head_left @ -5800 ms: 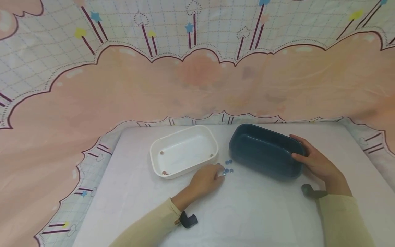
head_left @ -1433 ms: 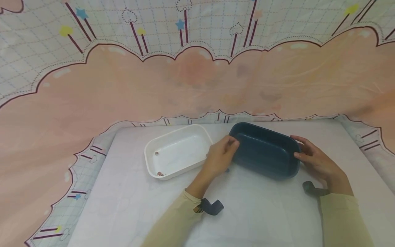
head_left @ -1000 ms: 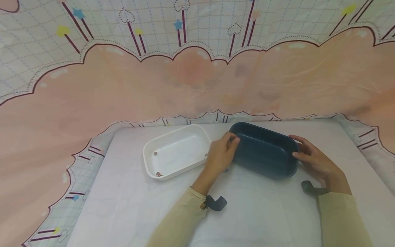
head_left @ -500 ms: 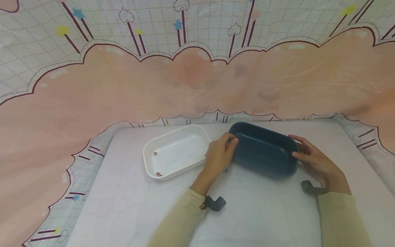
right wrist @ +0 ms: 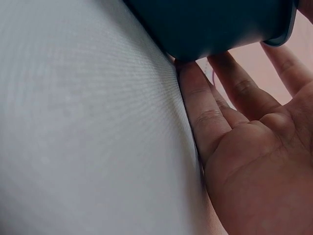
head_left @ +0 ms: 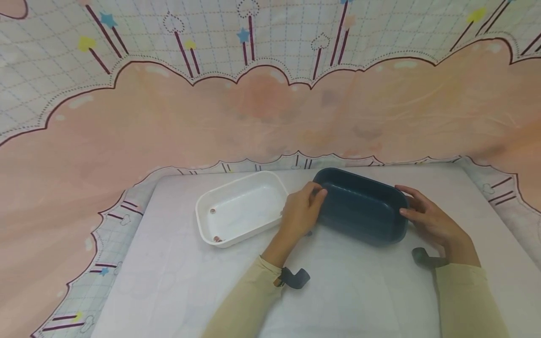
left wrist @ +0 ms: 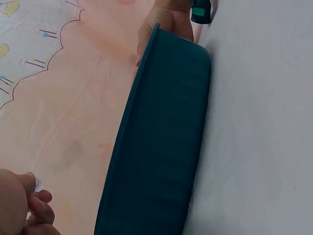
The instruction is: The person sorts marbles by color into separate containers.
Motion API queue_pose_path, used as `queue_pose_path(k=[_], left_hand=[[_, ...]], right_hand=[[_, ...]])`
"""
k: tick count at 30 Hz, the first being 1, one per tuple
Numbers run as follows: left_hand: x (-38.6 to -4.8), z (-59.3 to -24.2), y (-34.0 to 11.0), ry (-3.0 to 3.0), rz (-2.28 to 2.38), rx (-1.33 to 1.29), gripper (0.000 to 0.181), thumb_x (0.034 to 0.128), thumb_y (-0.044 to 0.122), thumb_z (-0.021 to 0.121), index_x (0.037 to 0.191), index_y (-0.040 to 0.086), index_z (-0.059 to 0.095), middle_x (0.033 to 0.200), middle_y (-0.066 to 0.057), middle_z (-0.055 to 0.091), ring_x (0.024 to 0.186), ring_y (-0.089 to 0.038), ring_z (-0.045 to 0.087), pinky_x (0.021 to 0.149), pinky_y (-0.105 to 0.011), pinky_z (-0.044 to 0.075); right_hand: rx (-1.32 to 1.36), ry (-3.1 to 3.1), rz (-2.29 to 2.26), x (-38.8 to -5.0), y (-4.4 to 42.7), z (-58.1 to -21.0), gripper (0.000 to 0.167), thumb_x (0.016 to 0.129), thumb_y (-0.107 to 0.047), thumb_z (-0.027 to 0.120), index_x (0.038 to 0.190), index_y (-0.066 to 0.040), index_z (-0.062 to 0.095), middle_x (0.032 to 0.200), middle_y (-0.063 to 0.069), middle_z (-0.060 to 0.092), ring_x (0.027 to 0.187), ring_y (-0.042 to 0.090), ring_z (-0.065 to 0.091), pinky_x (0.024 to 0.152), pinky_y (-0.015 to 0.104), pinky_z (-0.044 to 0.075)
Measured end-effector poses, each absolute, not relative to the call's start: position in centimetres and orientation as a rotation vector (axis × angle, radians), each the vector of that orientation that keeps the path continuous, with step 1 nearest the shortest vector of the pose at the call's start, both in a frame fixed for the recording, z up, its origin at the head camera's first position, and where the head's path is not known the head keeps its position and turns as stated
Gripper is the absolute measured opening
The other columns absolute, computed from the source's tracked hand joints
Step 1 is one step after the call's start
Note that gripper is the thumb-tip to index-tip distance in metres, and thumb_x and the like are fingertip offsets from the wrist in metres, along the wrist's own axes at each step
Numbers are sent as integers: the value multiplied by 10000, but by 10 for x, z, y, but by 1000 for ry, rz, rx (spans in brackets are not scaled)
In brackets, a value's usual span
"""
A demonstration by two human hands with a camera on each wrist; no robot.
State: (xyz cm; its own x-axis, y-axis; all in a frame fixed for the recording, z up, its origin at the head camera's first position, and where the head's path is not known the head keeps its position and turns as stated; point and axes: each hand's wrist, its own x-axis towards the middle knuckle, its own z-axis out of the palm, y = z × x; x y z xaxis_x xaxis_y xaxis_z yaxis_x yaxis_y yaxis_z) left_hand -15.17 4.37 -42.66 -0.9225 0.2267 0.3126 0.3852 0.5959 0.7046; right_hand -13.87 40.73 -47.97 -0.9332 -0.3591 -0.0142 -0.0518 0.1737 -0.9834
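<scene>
In the head view my left hand (head_left: 301,209) is at the left end of a dark blue rectangular tub (head_left: 363,206), close to its rim. Its thumb and fingers pinch a small clear glass bead (left wrist: 39,184), visible in the left wrist view. My right hand (head_left: 435,225) grips the tub's right end, thumb over the rim and fingers against the outer wall (right wrist: 220,29). Left of the tub stands a white rectangular tub (head_left: 243,234) with a few small brownish beads (head_left: 217,239) inside. A bluish bead (head_left: 310,233) lies on the table, partly behind my left wrist.
A white cloth covers the table (head_left: 359,295). Behind it hangs a patterned peach curtain (head_left: 190,122). A dark camera mount sits on each wrist, the left one (head_left: 296,278) and the right one (head_left: 422,258).
Several seconds ago my left hand was over bluish beads on the table; it has since risen to the dark blue tub's left rim. Over the last second both hands stay nearly still.
</scene>
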Motion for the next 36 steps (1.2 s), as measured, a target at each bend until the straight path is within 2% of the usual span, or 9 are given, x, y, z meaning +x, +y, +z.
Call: queue_pose_path(k=[6, 11, 23, 31, 36], left_hand=[[-150, -423, 42, -2641, -1254, -484, 301, 1056, 404, 545, 1228, 178, 643, 670, 53, 549, 545, -80, 492, 452, -214, 371], [-150, -421, 38, -2662, -1242, -460, 307, 1059, 416, 532, 1237, 190, 638, 696, 52, 553, 561, -88, 491, 470, -222, 378], [-138, -419, 21, -2647, -1288, -503, 338, 1063, 391, 531, 1261, 141, 643, 730, 28, 641, 552, -59, 545, 471, -217, 436], [-125, -423, 3, -2708, -1186, -481, 282, 1055, 358, 556, 1234, 183, 685, 789, 48, 648, 670, -81, 542, 566, -213, 455], [-118, -428, -5, -2714, -1130, -507, 280, 1047, 339, 575, 1221, 167, 709, 780, 60, 648, 656, -81, 528, 562, -206, 445]], right_hand=[[-422, 2195, -1853, -138, 407, -478, 668, 1034, 14, 509, 1618, -192, 258, 1407, -155, 458, 1239, -63, 527, 940, 66, 426], [-416, 2162, -1877, -138, 407, -478, 671, 1034, 25, 501, 1619, -194, 254, 1373, -113, 517, 1219, -33, 551, 933, 73, 422], [-443, 2163, -1883, -139, 408, -479, 668, 1035, 36, 487, 1619, -187, 253, 1350, -99, 561, 1206, -15, 571, 935, 81, 421], [-466, 2089, -1938, -139, 408, -480, 671, 1034, 49, 477, 1623, -166, 236, 1373, -98, 548, 1223, -9, 572, 959, 86, 429], [-492, 2071, -1954, -141, 410, -482, 671, 1034, 64, 462, 1623, -157, 230, 1410, -106, 516, 1244, -7, 561, 974, 87, 428]])
